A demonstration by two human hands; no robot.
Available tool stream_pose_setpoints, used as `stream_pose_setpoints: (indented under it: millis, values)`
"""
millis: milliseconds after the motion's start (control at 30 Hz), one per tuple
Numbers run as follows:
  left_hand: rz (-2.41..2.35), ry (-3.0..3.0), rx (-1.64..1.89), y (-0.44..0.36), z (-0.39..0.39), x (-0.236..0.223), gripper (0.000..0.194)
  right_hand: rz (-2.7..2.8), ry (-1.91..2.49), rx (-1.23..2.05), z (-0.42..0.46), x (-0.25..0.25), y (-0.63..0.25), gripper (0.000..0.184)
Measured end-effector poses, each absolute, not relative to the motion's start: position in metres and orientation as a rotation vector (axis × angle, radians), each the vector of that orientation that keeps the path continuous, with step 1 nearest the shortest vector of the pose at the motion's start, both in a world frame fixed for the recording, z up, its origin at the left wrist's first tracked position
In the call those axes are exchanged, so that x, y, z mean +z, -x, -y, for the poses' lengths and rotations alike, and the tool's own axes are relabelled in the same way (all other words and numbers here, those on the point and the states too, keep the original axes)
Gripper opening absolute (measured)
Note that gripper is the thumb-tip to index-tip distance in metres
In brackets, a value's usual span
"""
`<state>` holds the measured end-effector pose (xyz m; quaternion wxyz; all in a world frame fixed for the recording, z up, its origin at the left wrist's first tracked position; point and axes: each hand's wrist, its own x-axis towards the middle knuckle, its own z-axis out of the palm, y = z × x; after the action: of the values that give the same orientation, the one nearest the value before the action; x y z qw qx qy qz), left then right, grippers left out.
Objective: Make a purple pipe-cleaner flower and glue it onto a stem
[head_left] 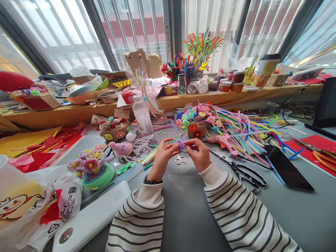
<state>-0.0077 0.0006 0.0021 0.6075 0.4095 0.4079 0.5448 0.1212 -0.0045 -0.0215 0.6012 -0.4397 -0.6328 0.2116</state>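
Between my two hands, above the grey table, is a small purple pipe-cleaner flower with a loose stem end sticking up. My left hand pinches it from the left, thumb and index finger pressed together. From the right, my right hand pinches its edge, fingers curled. Teal fuzzy bits show around the purple, partly hidden by the fingers. Just below, small scissors lie on the table. Behind my hands stands a twine-wrapped basket covered with colourful pipe-cleaner flowers.
To the right lie a pink glue gun, large black-handled scissors, a phone and a heap of pipe cleaners. On the left are a clear bottle, a green flower pot and a white power bank.
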Motion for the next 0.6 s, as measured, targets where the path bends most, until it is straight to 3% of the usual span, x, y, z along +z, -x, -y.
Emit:
stream_pose_setpoints:
  millis: [267, 600]
  values:
    - [-0.950, -0.947, 1.260, 0.0073, 0.0007, 0.0027, 0.037, 1.672, 1.001, 0.135, 0.0047, -0.0227, -0.1219, 0.013]
    - [-0.950, -0.944, 1.245, 0.0078, 0.0006, 0.0017, 0.042, 1.750, 1.009, -0.006, 0.0016, -0.0270, -0.1234, 0.012]
